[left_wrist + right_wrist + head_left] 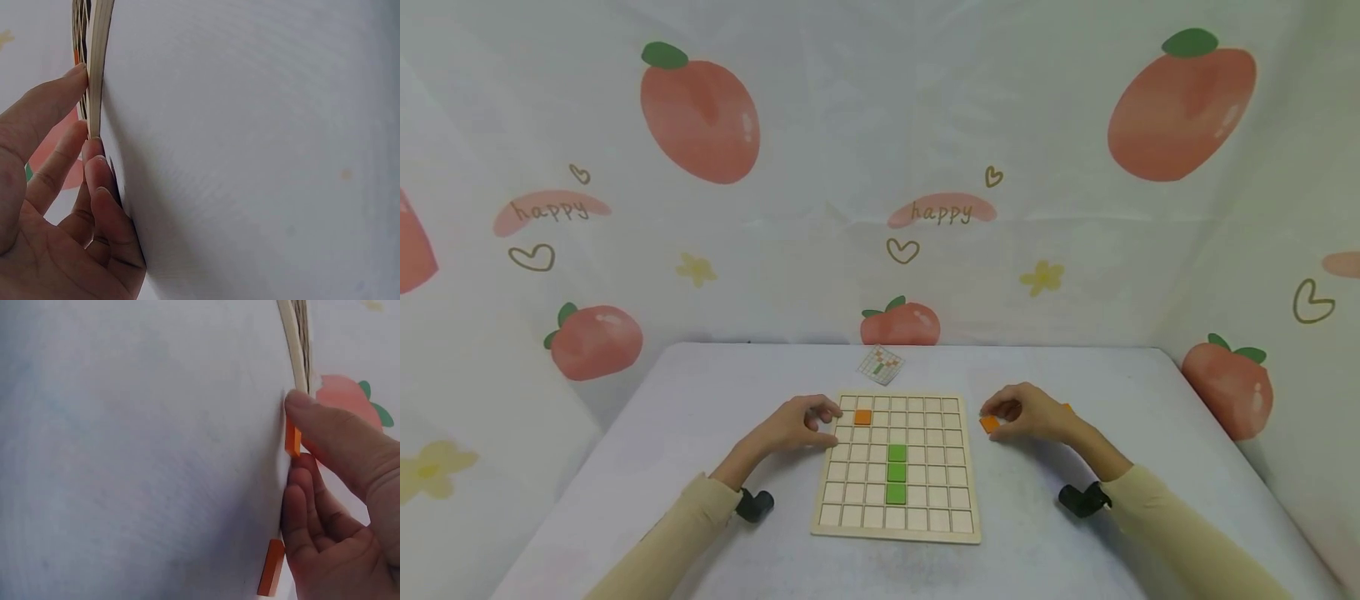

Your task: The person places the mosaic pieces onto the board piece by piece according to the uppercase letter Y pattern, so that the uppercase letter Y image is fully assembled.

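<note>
A wooden grid board point(893, 538) lies on the table. One orange tile point(862, 417) sits in its upper left part, and three green tiles point(897, 472) form a column near the middle. My left hand point(797, 422) rests at the board's left edge, thumb and index fingertip on the rim, the other fingers bent beside it. To the right of the board, my right hand point(1026, 412) pinches a loose orange square tile point(292, 436) between thumb and fingers, close over the tabletop. Another orange tile point(270, 567) lies on the table by that hand, mostly hidden behind it in the head view.
Behind the board, a small card point(881, 365) printed with a grid and coloured squares lies on the table. The white table point(737, 367) ends at a fruit-printed cloth backdrop point(820, 275). Each wrist carries a small black camera point(1082, 500).
</note>
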The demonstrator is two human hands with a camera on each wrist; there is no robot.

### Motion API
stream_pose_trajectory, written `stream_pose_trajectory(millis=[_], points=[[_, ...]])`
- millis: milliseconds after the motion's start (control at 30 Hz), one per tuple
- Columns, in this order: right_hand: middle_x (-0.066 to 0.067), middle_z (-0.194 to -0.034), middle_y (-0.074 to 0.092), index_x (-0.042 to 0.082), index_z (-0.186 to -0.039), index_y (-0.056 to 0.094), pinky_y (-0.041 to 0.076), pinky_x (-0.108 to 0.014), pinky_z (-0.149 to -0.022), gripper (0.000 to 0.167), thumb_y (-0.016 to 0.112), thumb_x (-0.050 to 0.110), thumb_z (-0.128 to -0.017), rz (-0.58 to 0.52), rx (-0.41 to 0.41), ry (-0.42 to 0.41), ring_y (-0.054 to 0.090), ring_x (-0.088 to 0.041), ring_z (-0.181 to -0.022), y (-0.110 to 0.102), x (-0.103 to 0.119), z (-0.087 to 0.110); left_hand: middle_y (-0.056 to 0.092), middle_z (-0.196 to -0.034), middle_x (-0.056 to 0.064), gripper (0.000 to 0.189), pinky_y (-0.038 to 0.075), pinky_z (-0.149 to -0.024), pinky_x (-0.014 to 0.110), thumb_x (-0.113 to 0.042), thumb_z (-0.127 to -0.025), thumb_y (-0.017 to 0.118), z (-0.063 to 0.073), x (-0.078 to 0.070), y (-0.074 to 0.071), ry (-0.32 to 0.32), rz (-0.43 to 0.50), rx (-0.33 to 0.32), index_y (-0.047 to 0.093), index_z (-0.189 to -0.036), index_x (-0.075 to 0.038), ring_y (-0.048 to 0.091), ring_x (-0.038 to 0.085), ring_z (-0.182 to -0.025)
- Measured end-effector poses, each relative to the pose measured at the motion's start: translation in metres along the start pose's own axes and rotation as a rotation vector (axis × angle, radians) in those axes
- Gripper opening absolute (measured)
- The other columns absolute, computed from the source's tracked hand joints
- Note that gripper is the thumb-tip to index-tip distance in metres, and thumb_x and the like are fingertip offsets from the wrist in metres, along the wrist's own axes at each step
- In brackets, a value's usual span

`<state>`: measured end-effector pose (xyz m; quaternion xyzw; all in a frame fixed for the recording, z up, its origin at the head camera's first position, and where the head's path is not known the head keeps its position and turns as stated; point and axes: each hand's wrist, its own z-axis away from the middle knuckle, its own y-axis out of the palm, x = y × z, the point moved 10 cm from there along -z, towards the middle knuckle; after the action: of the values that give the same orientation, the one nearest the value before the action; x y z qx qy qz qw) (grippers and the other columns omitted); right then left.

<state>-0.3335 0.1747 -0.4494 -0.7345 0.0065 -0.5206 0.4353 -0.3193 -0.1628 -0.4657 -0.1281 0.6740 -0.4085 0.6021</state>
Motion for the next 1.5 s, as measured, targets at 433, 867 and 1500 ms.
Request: stream_pose_trajectory(millis=[433,867,1500], points=[[-0.002,-0.097,0.069,0.005,-0.100,0.077,0.052,-0.029,-0.075,0.018,0.084,0.009,-0.084,0.035,-0.006,-0.022,0.060,-0.018,-0.085,0.0033,0.0010,-0.0026,0.059,-0.097,0.001,0.040,0.043,-0.070,0.031,-0.017,-0.080,0.089,0.0007,0.0008,0.0000,0.005,0.009,0.002,0.070,-0.114,-0.007,0.051,0.017,-0.079],[-0.002,-0.100,0.072,0.003,-0.105,0.076,0.052,-0.027,-0.075,0.021,0.083,0.007,-0.085,-0.051,-0.021,-0.033,0.062,-0.016,-0.084,0.0004,-0.0007,-0.0029,0.059,-0.096,0.001,0.039,0.044,-0.071,0.033,-0.015,-0.080,0.088,0.0014,0.0004,0.0009,-0.002,-0.002,-0.002,0.071,-0.114,-0.008,0.051,0.017,-0.079],[-0.007,-0.101,0.071,-0.001,-0.110,0.074,0.054,-0.029,-0.078,0.025,0.080,0.003,-0.087,-0.110,-0.078,-0.057,0.064,-0.019,-0.087,0.0057,0.0043,0.0039,0.059,-0.096,0.002,0.039,0.044,-0.072,0.033,-0.016,-0.081,0.088,0.0015,-0.0041,-0.0009,0.015,-0.003,0.003,0.070,-0.114,-0.007,0.051,0.018,-0.080]])
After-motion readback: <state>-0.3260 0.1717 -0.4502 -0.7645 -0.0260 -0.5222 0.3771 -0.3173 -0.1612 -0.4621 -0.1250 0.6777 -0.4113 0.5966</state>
